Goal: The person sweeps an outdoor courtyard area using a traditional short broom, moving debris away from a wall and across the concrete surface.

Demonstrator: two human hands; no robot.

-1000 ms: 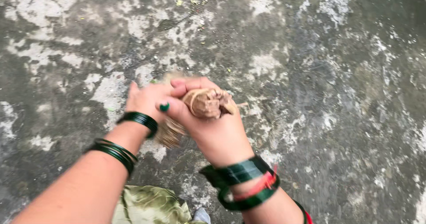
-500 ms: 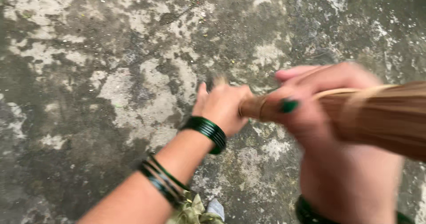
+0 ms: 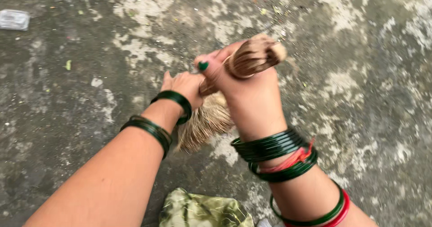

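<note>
The right hand point(image 3: 249, 96) closes its grip around the bound handle end of a straw broom point(image 3: 252, 58), while the left hand point(image 3: 184, 85) clasps the bundle just below. Green bangles point(image 3: 270, 148) ring both wrists above a stained concrete floor point(image 3: 360, 96).

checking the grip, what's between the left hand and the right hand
In the head view, only the broom bundle spans between the left hand and right hand; both grip it.
</note>
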